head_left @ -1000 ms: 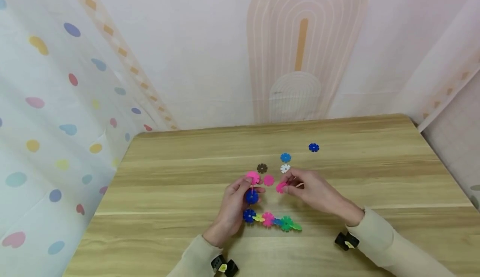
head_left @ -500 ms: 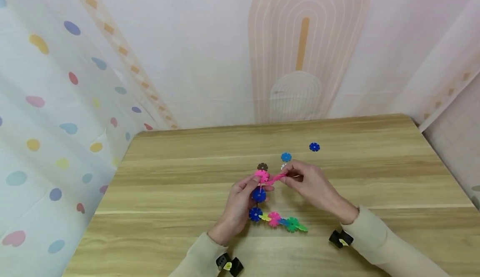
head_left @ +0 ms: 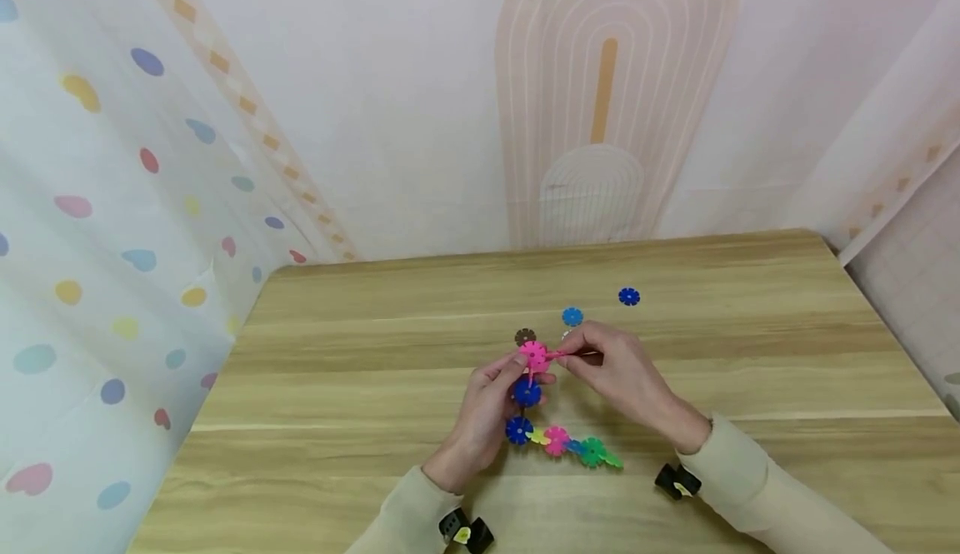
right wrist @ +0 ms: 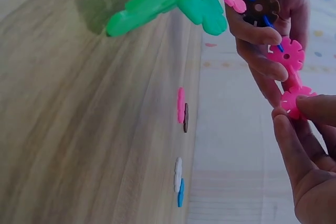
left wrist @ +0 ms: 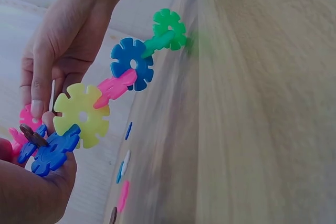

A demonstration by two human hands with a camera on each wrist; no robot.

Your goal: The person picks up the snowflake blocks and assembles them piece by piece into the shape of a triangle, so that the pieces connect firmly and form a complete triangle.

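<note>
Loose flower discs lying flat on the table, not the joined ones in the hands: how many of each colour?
Dark blue disc: 1
Light blue disc: 1
Brown disc: 1
White disc: 1
Pink disc: 1
Total: 5

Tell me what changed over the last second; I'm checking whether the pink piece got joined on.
The right hand carried its pink disc left and slightly away, up against the pink disc at the top of the chain that the left hand holds. Both hands drifted a little right, each keeping its grip. The loose brown, light blue and dark blue discs on the table stayed put.
</note>
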